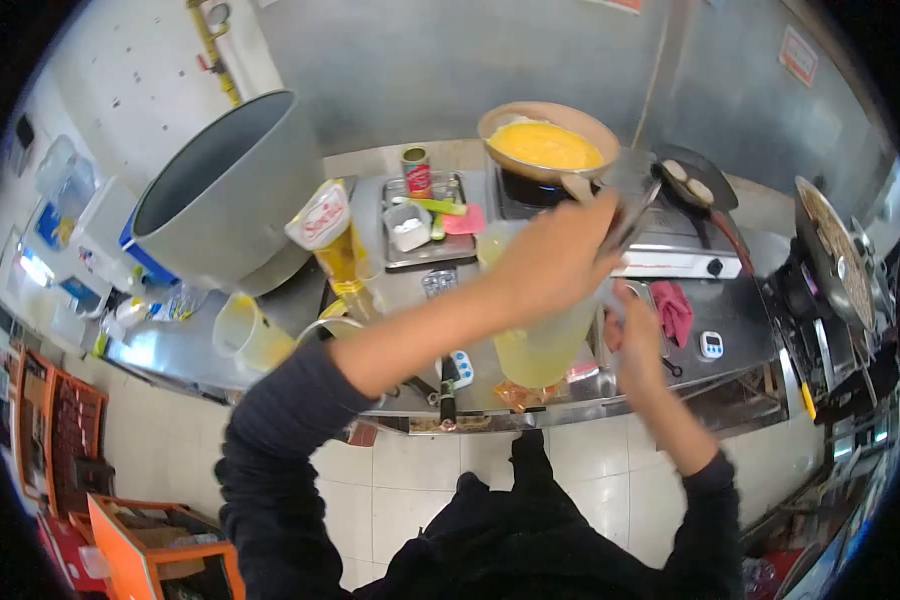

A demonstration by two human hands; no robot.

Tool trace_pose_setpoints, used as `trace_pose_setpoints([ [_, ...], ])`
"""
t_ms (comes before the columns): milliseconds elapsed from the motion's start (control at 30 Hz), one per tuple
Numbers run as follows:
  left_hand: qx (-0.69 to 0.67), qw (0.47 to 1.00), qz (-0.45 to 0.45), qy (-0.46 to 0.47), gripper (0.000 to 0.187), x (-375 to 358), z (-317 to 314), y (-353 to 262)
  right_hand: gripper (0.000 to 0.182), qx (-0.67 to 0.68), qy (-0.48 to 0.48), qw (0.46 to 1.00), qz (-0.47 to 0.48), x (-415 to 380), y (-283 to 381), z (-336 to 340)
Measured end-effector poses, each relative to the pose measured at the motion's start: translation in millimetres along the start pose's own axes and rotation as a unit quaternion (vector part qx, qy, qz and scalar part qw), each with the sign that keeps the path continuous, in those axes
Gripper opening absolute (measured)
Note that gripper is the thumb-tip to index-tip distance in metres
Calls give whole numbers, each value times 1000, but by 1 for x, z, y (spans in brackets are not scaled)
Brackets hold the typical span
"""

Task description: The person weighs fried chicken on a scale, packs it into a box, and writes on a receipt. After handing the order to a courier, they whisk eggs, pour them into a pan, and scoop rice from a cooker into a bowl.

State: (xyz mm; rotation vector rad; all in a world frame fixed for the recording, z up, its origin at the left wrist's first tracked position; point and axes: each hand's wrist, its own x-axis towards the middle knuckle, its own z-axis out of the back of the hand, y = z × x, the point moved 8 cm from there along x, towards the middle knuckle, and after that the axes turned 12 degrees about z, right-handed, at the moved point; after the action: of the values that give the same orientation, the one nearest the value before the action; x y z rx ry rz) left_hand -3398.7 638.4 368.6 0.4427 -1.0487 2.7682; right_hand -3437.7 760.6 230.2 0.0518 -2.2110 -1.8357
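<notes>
My left hand (560,255) reaches across the counter, closed around a grey metal utensil (638,215) whose exact kind is blurred. Just beyond it is a tan-rimmed frying pan (500,112) with a yellow egg-like layer (545,145) inside, sitting on a burner. Below my left forearm stands a large translucent pitcher (540,350) with a yellowish tint. My right hand (635,330) is closed at the pitcher's right side, around what looks like its handle. The pan's handle is partly hidden behind my left hand.
A big grey pot (220,190) and an oil bottle (345,255) stand left. A metal tray (425,250) carries a can and small containers. At right are a dark pan (720,185) with pale pieces, a pink cloth (673,312), a timer (711,345) and a wok (832,250).
</notes>
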Motion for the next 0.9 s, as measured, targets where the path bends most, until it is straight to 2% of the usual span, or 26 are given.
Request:
trace_pose_setpoints([
  [33,-16,999,30,10,30,-20,-10,16,39,7,-20,1000,-8,-10,-26,-5],
  [100,-52,994,86,-39,32,-65,-43,67,37,27,-54,998,34,-28,-103,-14],
  [167,-75,988,66,-120,39,-87,-64,94,24,27,-42,998,38,-42,-139,-16],
  [233,-150,979,72,-115,45,-101,-73,100,23,33,-3,999,38,-44,-175,-23],
  [300,-112,945,31,-304,50,-114,-92,115,21,4,21,999,39,-39,-209,-24],
  [400,-278,886,252,-273,54,-123,-132,121,18,-47,84,994,51,-23,-250,-29],
  [433,-271,878,237,-316,49,-125,-132,125,17,-70,102,990,67,-14,-257,-34],
  [500,-162,886,109,-421,41,-141,-117,96,16,-148,125,975,108,2,-260,-34],
  [533,-106,891,70,-437,38,-155,-115,82,16,-199,128,962,133,10,-257,-30],
  [567,34,908,48,-415,35,-176,-107,53,16,-237,121,950,160,16,-250,-28],
  [600,50,902,67,-423,35,-210,-91,41,16,-273,113,938,183,16,-242,-27],
  [667,-208,931,90,-286,32,-257,-88,26,17,-333,98,908,232,14,-224,-28],
  [733,-112,921,123,-352,28,-329,-87,11,19,-375,58,879,290,-2,-199,-32],
  [800,-117,884,220,-395,28,-407,-94,6,20,-352,82,876,320,-29,-181,-46],
  [867,-10,821,342,-457,28,-495,-108,-6,22,-314,113,867,371,-71,-159,-67],
  [900,-8,781,394,-485,27,-539,-118,-16,23,-292,129,862,395,-101,-147,-82],
])
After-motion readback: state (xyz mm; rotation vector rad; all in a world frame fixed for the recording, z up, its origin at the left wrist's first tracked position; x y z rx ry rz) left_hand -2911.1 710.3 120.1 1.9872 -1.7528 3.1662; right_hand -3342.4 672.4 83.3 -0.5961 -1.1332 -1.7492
